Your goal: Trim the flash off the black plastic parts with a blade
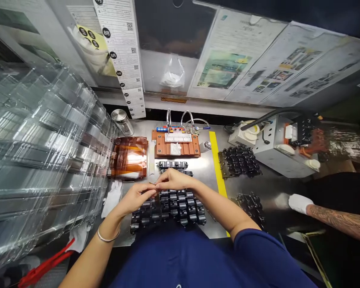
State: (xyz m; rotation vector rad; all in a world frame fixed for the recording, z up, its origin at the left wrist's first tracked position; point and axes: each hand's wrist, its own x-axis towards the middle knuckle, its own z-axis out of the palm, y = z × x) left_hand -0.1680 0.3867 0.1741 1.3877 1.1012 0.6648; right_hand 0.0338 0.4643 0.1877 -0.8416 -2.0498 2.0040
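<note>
My left hand (136,197) and my right hand (173,180) meet above the steel bench, fingertips pinched together. A small thin brownish piece shows between them, too small to name. Under and in front of the hands lie rows of black ribbed plastic parts (182,206). Just beyond my right hand is another black ribbed part (172,165), partly hidden by it. To the left of the hands sits a stack of shiny amber film sheets (130,158).
Tall stacks of clear plastic trays (48,152) crowd the left. A brown fixture (177,149) stands at the back, near a metal canister (122,122). Right of the yellow tape (216,164) are more black parts (241,161), a grey machine (280,154) and a co-worker's gloved hand (300,203).
</note>
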